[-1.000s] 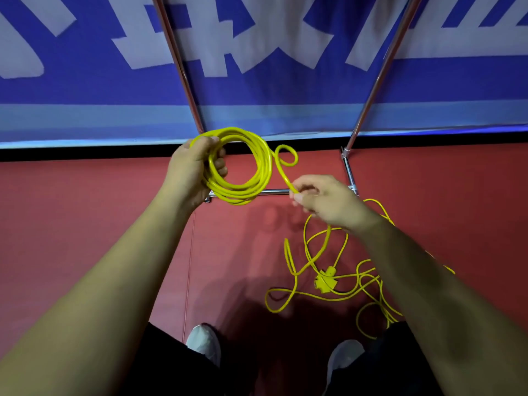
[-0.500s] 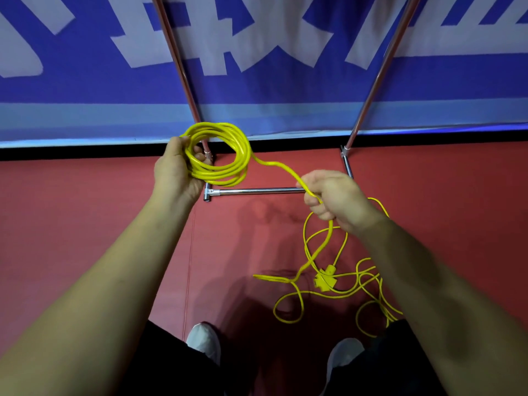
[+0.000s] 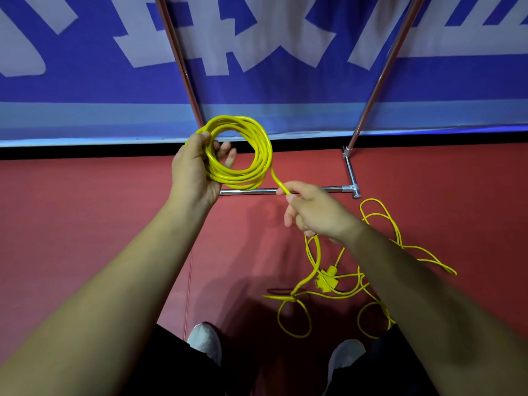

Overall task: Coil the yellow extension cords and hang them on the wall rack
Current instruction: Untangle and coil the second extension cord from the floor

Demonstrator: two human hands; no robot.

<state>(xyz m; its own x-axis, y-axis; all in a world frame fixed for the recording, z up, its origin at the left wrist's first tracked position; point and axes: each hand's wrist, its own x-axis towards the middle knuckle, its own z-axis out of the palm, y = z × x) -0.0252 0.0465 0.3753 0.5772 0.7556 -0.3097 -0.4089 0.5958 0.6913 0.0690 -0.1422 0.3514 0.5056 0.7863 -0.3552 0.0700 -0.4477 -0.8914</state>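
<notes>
Since the coil [image 3: 258,155] hangs in my left hand [image 3: 194,172], fingers curled through its loops and clamped on them, I'd size each next turn to match and lay it flat beside the others, no twist; slack feeds up from the tangle [image 3: 328,294] on the floor [image 3: 85,224], low right. Just below the coil my right hand [image 3: 314,212] pinches the cord [image 3: 275,178], thumb and forefinger closed on it; other fingers loosely curled, holding nothing.

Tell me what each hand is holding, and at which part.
The left hand grips the coil at its left side; the right hand pinches the loose cord just below it.
</notes>
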